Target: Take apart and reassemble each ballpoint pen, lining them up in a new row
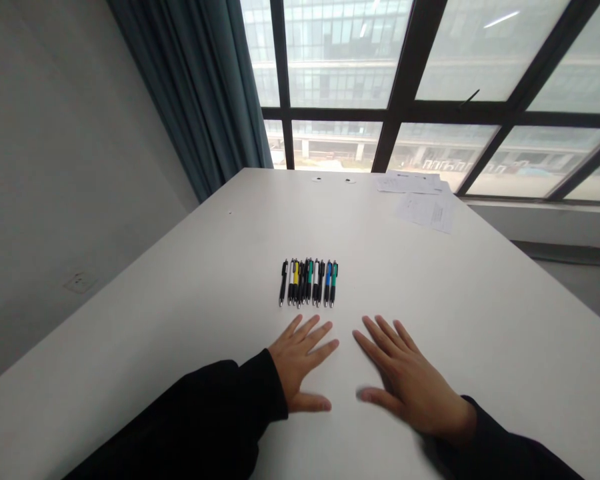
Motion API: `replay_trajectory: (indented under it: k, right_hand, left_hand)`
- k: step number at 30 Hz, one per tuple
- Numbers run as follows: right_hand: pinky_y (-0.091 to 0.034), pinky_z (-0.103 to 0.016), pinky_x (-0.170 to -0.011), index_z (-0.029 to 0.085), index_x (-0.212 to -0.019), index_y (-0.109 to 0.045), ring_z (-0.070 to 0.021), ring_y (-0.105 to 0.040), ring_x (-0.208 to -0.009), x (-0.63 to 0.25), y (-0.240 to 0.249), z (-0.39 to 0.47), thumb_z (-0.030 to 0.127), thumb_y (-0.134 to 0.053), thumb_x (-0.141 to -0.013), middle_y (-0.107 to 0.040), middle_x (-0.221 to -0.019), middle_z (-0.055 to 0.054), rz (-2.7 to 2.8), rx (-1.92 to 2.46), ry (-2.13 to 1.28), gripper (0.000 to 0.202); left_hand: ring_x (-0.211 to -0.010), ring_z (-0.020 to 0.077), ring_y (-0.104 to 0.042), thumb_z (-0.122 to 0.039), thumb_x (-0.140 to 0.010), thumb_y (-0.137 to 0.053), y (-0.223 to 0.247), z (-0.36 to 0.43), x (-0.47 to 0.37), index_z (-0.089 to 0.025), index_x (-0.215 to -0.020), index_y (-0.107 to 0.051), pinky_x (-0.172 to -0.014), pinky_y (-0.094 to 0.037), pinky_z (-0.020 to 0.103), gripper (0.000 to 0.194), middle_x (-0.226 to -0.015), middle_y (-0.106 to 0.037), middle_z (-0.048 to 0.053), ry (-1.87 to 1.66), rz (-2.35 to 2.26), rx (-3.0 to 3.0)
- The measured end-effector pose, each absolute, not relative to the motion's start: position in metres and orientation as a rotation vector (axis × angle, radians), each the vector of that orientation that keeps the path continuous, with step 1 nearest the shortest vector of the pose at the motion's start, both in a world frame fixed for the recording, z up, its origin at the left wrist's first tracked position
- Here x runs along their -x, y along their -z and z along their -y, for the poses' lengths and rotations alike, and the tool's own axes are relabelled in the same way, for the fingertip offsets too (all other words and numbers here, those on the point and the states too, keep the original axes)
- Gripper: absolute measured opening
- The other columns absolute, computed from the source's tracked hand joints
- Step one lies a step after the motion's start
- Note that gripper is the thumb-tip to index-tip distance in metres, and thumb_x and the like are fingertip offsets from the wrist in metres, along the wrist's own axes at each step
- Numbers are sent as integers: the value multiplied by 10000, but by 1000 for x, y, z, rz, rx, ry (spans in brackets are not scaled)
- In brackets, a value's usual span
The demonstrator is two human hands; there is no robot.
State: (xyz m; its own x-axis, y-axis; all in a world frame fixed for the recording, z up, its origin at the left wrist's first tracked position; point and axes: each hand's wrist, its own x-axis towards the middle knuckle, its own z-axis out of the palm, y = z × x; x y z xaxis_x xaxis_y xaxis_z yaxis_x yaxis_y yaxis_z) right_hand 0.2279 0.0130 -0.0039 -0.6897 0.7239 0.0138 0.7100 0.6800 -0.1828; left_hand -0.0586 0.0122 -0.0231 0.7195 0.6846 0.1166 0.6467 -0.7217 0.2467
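Several pens [309, 283] lie side by side in a row on the white table [180, 293], pointing away from me. Most are black; among them are a yellow pen [296, 273], a blue pen [328, 275], green ones and white ones. A black pen [283, 283] at the left end lies slightly apart from the others. Just in front of the row, my left hand [303, 363] rests palm down with its fingers spread, holding nothing. To its right my right hand [405, 377] is also open, palm down with fingers apart, and touches no pen.
Loose paper sheets [425, 200] lie at the far right corner of the table. Two small cable holes [349, 181] are near the back edge. A blue curtain [205, 87] hangs at the back left beside a large window [345, 53]. A grey wall [70, 133] runs along the left.
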Motion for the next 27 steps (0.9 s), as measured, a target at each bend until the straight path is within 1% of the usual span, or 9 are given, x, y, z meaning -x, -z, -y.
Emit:
replay_trajectory:
  k: [4,13,17,22,27]
  right_hand:
    - [-194,-627,-1136,251,-1536,-185,-360,-132,-1456,-228,4,-13,652,-463,-870,-152,-1588,-126,2788,1195,-243,825]
    - [-184,-615,-1142,259,-1537,-172,-352,-129,-1459,-229,7,-14,658,-463,-868,-150,-1592,-120,2786,1190,-245,832]
    - [-178,-619,-1141,253,-1539,-168,-352,-111,-1462,-228,7,-13,661,-450,-872,-138,-1594,-123,2787,1198,-243,831]
    - [-178,-617,-1143,256,-1536,-185,-351,-124,-1461,-228,7,-14,648,-476,-867,-167,-1589,-125,2777,1180,-250,828]
    - [-189,-622,-1138,249,-1535,-189,-356,-134,-1458,-228,7,-14,644,-480,-867,-168,-1587,-128,2773,1175,-243,829]
  left_hand:
    - [-1431,388,-208,-812,-729,-453,21,-12,59,-228,-1466,-359,-1147,-94,597,945,-1556,-274,138,-298,-1077,-2724]
    - [-1429,389,-213,-828,-721,-435,21,-12,58,-222,-1451,-388,-1148,-83,599,950,-1549,-289,142,-299,-1085,-2715]
    - [-1431,388,-208,-826,-727,-429,21,-12,58,-229,-1458,-377,-1148,-86,598,946,-1553,-280,138,-289,-1087,-2719]
    - [-1428,391,-213,-814,-728,-451,20,-12,59,-218,-1460,-372,-1146,-102,598,948,-1550,-285,145,-300,-1075,-2723]
    - [-1433,390,-202,-810,-733,-449,20,-13,58,-223,-1468,-357,-1146,-91,600,944,-1557,-267,142,-256,-1074,-2723]
